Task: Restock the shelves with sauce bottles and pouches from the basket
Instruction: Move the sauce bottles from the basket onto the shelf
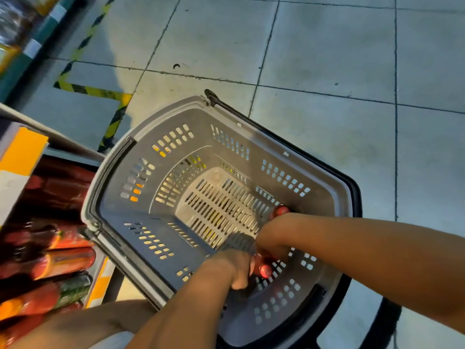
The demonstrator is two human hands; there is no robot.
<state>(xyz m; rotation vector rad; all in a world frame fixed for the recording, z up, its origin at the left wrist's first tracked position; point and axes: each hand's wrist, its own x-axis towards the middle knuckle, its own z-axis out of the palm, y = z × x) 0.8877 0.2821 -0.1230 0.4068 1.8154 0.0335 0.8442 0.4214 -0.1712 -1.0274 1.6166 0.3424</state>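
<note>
A grey plastic basket [141, 157] stands tilted on the floor in front of me, and its slotted bottom looks bare. Both my hands are inside it at the near right corner. My right hand [273, 238] grips a red sauce bottle whose red end [280, 211] sticks out beyond the fingers. My left hand [232, 269] has its fingers curled round another red-capped sauce bottle [263, 269], most of it hidden by the hands. A ribbed grey handle grip [239, 241] lies between the two hands.
A shelf [75, 152] at the left holds rows of red sauce bottles [63, 260] lying toward me, with an orange box [22, 152] above them. Black-and-yellow tape [113, 117] marks the tiled floor [327, 59]. A black basket handle [352, 187] hangs on the right.
</note>
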